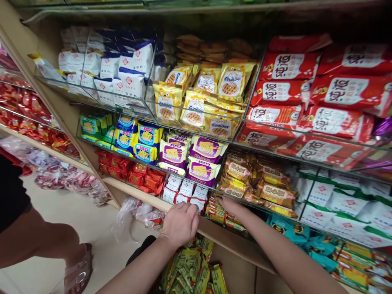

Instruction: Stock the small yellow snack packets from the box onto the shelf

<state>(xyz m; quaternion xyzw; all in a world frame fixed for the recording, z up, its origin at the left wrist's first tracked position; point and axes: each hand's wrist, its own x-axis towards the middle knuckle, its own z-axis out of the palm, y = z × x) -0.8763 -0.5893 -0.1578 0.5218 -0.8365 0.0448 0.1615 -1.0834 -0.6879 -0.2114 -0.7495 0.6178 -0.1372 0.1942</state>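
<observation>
My left hand (180,223) rests at the front of the lowest shelf, its fingers curled over the shelf edge (211,228) beside small white and red packets (183,192). My right hand (230,205) reaches in under the shelf above, into the compartment of orange and yellow snack packets (216,210). Its fingers are hidden there, so what they touch cannot be made out. Below my hands lies a heap of yellow-green packets (191,263), partly covered by my left forearm.
Glass dividers split the shelves. Around my hands are purple soda biscuits (203,169), brown packets (272,183), yellow cookie packs (196,110), red packs (284,94) and teal bags (318,241). Another person's sandalled foot (78,269) is at left. Plastic bags (137,212) lie on the floor.
</observation>
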